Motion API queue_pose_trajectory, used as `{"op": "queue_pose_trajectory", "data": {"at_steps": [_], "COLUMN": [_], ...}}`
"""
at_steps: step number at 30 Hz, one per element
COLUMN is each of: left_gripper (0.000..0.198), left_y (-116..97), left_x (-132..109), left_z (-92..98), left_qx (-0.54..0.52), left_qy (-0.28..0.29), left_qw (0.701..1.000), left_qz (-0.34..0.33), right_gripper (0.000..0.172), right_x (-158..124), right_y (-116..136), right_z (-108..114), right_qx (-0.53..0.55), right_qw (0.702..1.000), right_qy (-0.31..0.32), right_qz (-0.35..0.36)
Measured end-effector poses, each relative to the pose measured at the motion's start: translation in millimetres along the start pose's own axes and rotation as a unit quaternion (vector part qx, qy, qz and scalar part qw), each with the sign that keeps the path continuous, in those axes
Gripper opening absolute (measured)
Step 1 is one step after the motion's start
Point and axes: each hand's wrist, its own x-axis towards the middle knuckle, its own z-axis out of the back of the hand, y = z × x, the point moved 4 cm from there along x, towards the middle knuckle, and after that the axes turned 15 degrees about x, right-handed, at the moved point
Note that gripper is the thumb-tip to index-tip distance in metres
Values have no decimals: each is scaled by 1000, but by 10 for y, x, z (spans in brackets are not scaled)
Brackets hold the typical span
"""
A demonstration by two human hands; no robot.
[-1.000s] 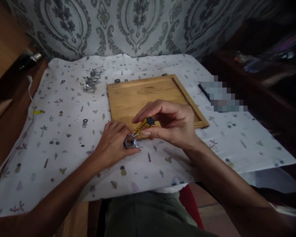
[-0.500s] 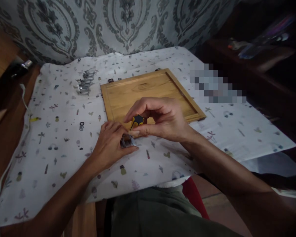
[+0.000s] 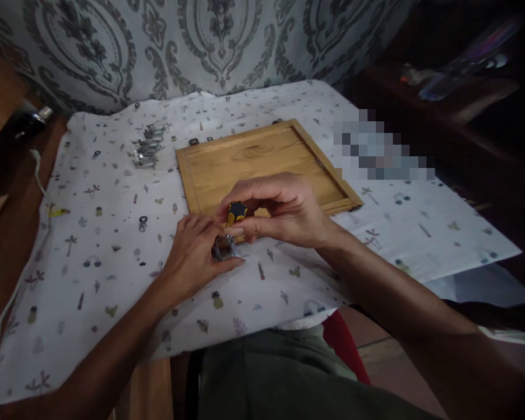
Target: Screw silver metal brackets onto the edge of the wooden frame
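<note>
My left hand (image 3: 196, 245) is closed around a small silver metal hinge (image 3: 228, 249) just above the patterned tablecloth. Its fingers cover much of the hinge, so its full shape is hidden. My right hand (image 3: 280, 210) grips a screwdriver (image 3: 237, 212) by its yellow and black handle, with the end of the handle facing me. The screwdriver stands nearly upright over the hinge; fingers hide its tip, and I cannot tell whether it sits in a screw. Both hands meet at the near edge of a framed wooden panel (image 3: 254, 163).
Several silver metal hinges (image 3: 149, 146) lie in a row at the back left of the white tablecloth (image 3: 114, 291). A white cable (image 3: 15, 291) runs along the left edge. A yellow strip (image 3: 59, 212) lies beside it. A pixelated patch (image 3: 380, 149) covers something at the right.
The screwdriver handle has tilted and turned a little in my right hand, its end shifting slightly left. My left hand keeps hold of the hinge. The whole view has drifted slightly.
</note>
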Motion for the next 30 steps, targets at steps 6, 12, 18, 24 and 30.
{"op": "queue_pose_trajectory", "data": {"at_steps": [6,12,18,24,30], "left_gripper": [39,41,38,38,40], "left_y": [-11,-6,-11,-21,-7], "left_x": [1,5,7,6,0], "left_z": [0,-2,5,15,-1], "left_qx": [0,4,9,6,6], "left_qy": [4,6,15,3,-13], "left_qw": [1000,1000,1000,1000,1000], "left_qz": [9,8,4,-1,2], "right_gripper": [26,33,37,29,21], "right_x": [6,-21,-26,-24,-59], "right_y": [-9,-14,-15,8,20], "right_z": [2,12,22,14,5], "right_qx": [6,-21,-56,-34,5], "right_qw": [1000,998,995,998,1000], "right_qy": [-28,-63,-79,-51,-27], "right_qz": [5,3,32,20,-12]}}
